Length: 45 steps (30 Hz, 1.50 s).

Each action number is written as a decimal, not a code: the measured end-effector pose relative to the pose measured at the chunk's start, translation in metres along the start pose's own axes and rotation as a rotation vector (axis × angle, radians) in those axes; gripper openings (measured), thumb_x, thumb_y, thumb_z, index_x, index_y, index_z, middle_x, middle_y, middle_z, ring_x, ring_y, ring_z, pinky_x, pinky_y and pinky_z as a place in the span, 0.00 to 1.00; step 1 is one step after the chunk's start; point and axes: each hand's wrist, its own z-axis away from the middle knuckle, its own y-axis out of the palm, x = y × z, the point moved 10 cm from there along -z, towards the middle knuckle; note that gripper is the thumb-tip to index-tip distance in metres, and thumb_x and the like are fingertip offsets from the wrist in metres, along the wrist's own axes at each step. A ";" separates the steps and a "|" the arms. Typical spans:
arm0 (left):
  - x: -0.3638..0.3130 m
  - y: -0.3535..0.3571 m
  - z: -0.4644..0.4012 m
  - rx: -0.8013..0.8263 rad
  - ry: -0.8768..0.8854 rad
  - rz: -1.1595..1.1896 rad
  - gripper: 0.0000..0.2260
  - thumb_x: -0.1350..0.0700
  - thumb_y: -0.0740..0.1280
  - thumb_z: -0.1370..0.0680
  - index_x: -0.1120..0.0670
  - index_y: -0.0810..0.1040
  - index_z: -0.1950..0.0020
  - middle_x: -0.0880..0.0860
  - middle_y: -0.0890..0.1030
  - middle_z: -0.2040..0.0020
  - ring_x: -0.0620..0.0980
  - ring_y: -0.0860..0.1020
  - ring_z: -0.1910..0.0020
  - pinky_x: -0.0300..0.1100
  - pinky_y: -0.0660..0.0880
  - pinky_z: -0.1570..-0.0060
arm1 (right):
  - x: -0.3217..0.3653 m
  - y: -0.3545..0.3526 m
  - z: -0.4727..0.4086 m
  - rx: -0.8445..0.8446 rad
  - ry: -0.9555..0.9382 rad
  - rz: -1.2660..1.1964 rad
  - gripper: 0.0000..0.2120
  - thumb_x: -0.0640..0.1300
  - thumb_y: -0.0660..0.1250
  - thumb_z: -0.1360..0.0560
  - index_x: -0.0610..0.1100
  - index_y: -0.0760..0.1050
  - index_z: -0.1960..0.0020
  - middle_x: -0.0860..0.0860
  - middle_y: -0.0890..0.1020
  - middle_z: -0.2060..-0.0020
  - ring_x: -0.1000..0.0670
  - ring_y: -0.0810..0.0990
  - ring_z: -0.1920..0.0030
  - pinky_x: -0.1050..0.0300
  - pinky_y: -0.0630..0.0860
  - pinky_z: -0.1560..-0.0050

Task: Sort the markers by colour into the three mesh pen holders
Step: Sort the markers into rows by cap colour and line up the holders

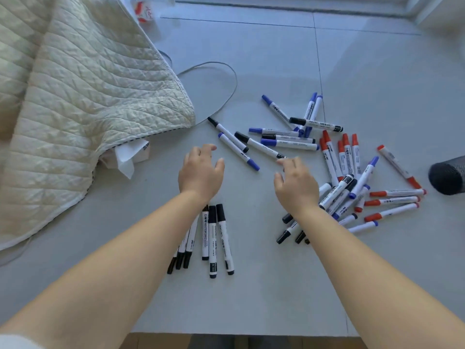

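Fingers (283, 161) of the right hand (295, 183) are spread and loosely curved, holding nothing; index tip sits right at the near end of a black-capped marker (259, 144), touching or just short of it, can't tell which. That marker is the landmark: its long axis runs diagonally, black cap up-left, far end down-right toward the right hand. Left hand (201, 170) is also spread and empty, hovering to the left of it, with a blue-ended marker (239, 151) lying parallel between the left fingertips and the landmark. A second black marker (227, 134) lies just beyond the blue one, same diagonal. Right hand is clearly nearer the landmark's end; left is nearer the blue one. Judgement: the next pick is the black marker by the right hand, pinched across its axis near that end. Sorted black group (214, 240) lies on the worktop (251, 298) well below the landmark, under the left wrist. Mixed pile (352, 177) is to its right. Only one mesh pen holder (448, 175) is visible, far right, lying on its side.
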 end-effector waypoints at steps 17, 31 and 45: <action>-0.024 0.046 -0.107 0.058 -0.184 -0.148 0.12 0.49 0.60 0.25 0.51 0.71 0.43 0.60 0.73 0.42 0.59 0.67 0.38 0.49 0.67 0.45 | 0.025 0.041 -0.077 0.088 -0.222 0.182 0.14 0.34 0.52 0.25 0.37 0.68 0.41 0.41 0.73 0.44 0.42 0.69 0.41 0.51 0.66 0.47; -0.133 0.051 -0.096 -0.049 0.275 0.097 0.13 0.58 0.56 0.21 0.55 0.64 0.36 0.51 0.75 0.55 0.59 0.74 0.60 0.46 0.67 0.63 | -0.088 -0.069 -0.112 -0.216 -0.037 -0.083 0.05 0.37 0.60 0.27 0.36 0.73 0.54 0.41 0.75 0.55 0.45 0.67 0.67 0.55 0.61 0.67; -0.162 0.116 -0.092 0.202 0.545 -0.504 0.16 0.46 0.62 0.23 0.50 0.74 0.38 0.50 0.76 0.43 0.52 0.72 0.43 0.42 0.67 0.57 | -0.107 -0.053 -0.149 -0.116 -0.041 0.087 0.07 0.41 0.60 0.25 0.41 0.75 0.50 0.46 0.76 0.52 0.47 0.70 0.54 0.56 0.64 0.64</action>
